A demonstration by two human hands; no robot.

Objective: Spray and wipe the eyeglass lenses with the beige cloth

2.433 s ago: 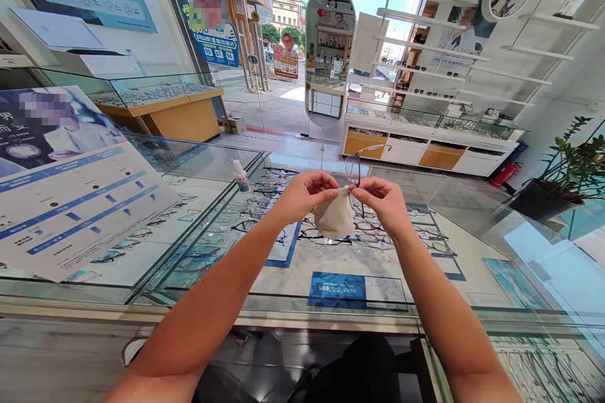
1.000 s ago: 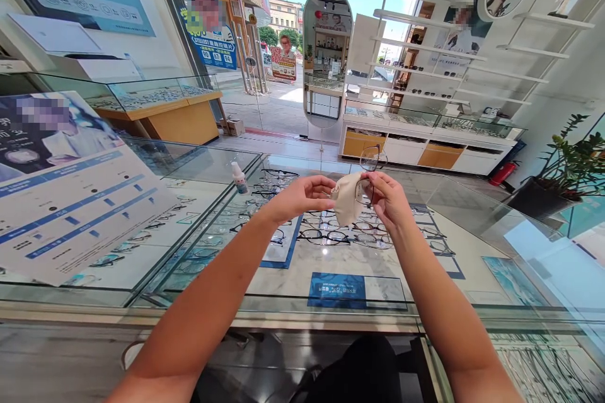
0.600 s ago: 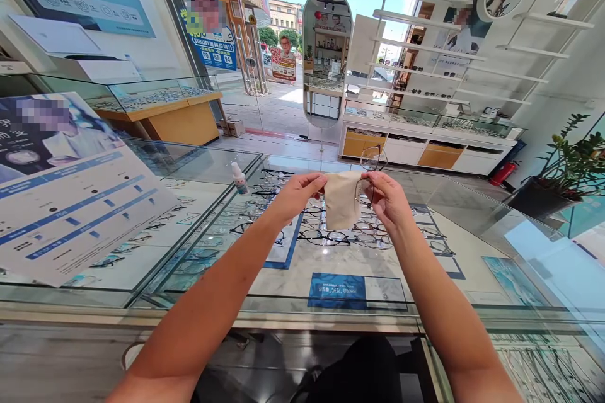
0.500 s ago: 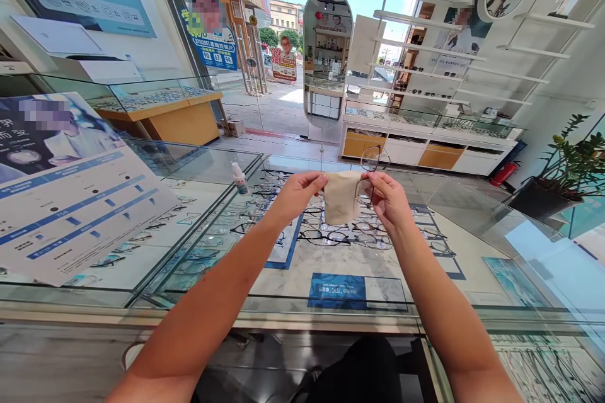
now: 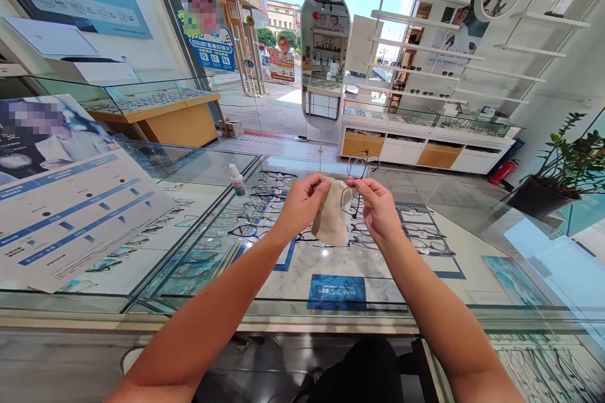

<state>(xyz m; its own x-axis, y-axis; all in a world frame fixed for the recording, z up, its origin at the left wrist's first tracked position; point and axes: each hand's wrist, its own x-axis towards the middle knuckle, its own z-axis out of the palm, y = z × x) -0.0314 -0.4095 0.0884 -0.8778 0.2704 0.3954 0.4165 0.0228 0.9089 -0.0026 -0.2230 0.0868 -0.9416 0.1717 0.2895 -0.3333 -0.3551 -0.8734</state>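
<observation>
My left hand (image 5: 300, 204) pinches the top edge of a beige cleaning cloth (image 5: 329, 221), which hangs down between both hands. My right hand (image 5: 375, 208) is closed on a thin-rimmed pair of glasses (image 5: 357, 167), with one lens sticking up above the fingers and the cloth touching the frame. Both hands are raised over the glass display counter (image 5: 331, 277), which holds several rows of spectacle frames under its top.
A small white spray bottle (image 5: 237, 179) stands on the counter to the left of my hands. A large printed poster (image 5: 70, 195) leans at the left. A potted plant (image 5: 564, 170) sits at the right. An oval mirror (image 5: 324, 56) and display shelves stand beyond.
The cloth was spread out flat between my hands, and now hangs gathered. Both hands have drifted slightly left and lower with the glasses.
</observation>
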